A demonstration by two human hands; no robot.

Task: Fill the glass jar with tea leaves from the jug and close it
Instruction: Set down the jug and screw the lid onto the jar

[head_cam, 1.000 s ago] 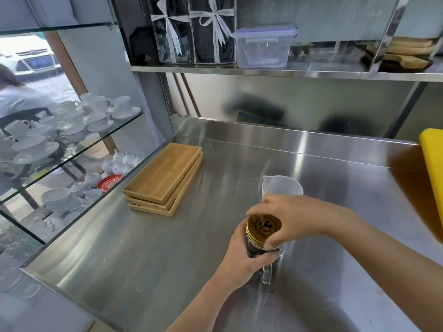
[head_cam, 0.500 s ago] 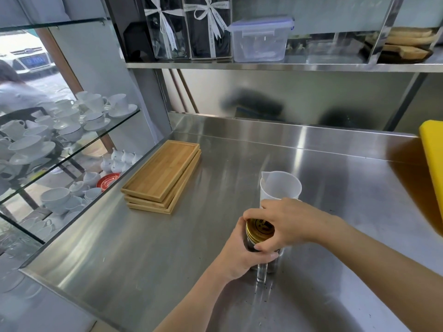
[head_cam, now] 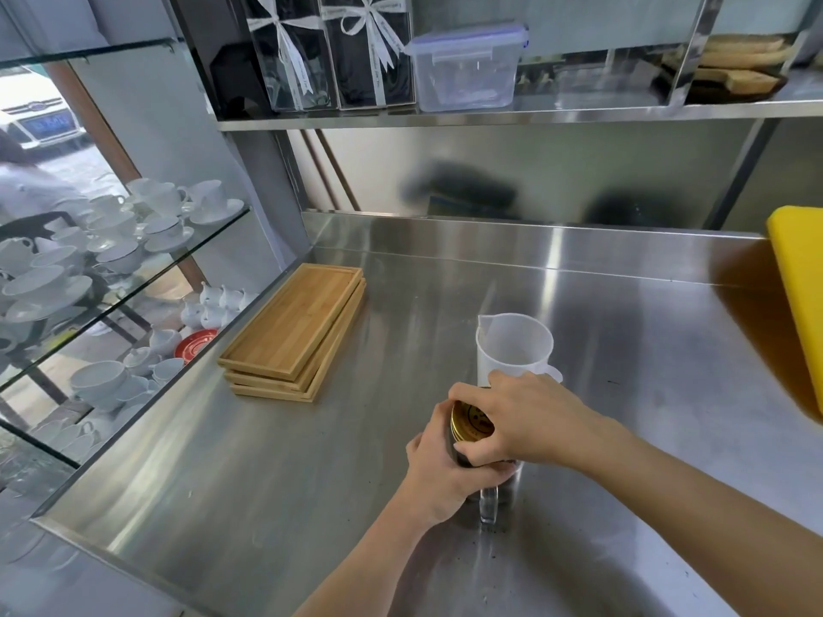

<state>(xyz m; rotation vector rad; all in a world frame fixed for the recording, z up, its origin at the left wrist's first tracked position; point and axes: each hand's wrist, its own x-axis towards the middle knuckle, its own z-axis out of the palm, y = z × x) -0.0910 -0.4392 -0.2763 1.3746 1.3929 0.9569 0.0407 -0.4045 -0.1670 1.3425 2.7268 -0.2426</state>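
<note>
Gripping jar (head_cam: 489, 505) and gold lid (head_cam: 470, 421), both hands.

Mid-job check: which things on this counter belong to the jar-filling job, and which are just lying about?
In the job:
glass jar, gripped by left hand
gold lid, under right hand
white jug, behind the jar

Lying about:
bamboo trays
yellow board
plastic container on the shelf
</note>
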